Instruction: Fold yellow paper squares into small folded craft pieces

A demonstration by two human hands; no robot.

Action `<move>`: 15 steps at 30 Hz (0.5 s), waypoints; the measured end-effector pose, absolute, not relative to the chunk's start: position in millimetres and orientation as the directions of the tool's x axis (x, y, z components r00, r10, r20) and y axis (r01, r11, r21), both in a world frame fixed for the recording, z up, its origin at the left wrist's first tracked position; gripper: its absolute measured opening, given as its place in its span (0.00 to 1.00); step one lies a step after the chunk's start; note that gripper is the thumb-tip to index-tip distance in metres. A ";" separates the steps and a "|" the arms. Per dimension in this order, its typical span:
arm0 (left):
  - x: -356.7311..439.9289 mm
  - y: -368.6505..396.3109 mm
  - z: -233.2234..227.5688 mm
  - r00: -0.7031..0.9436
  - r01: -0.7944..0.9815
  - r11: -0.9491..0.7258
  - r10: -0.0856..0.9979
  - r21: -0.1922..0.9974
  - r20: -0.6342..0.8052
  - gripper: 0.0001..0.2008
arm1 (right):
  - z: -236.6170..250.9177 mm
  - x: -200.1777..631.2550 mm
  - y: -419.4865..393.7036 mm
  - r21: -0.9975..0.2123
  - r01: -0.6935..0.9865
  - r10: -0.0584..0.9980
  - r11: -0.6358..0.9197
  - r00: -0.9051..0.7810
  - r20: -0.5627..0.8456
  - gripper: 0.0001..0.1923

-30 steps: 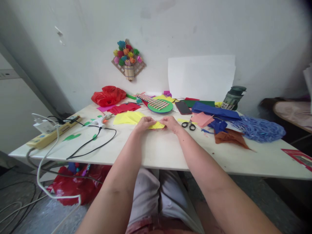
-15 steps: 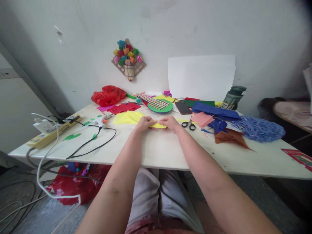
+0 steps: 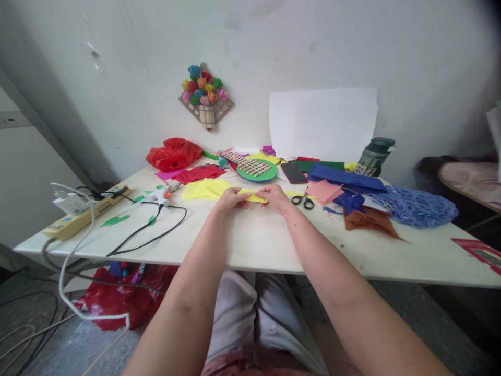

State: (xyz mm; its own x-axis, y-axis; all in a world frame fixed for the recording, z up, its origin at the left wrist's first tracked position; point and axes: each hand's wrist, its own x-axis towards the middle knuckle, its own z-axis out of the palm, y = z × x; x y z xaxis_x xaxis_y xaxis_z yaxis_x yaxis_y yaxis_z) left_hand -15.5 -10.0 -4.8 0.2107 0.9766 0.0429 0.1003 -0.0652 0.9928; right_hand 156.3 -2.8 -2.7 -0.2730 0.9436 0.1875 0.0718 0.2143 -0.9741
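Note:
A small piece of yellow crepe paper [image 3: 252, 197] is stretched between my two hands, just above the table. My left hand [image 3: 232, 199] pinches its left end and my right hand [image 3: 274, 197] its right end; the fingers partly cover the paper. Behind my left hand lies a larger yellow crepe sheet [image 3: 206, 189]. Black-handled scissors [image 3: 302, 201] rest to the right of my right hand. Beyond the hands is a green round shape with a lattice of thin sticks [image 3: 254, 166] over it.
At left are a glue gun [image 3: 158, 197] with a looped cord, green paper leaves [image 3: 115, 220] and a power strip [image 3: 86, 211]. To the right lie a phone [image 3: 294, 173], pink paper [image 3: 324, 191], blue paper [image 3: 346, 178], brown paper [image 3: 370, 223], blue netting [image 3: 417, 207] and a bottle [image 3: 374, 156].
My fingers have shifted slightly on the yellow paper, and its front edge sits a little higher. Everything else on the table stays where it was.

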 end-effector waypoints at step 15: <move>-13.9 -9.1 -7.9 0.285 -0.075 -0.050 0.956 0.996 0.070 0.19 | -5.9 153.1 -1.0 -0.969 0.073 0.954 0.237 -0.206 0.218 0.12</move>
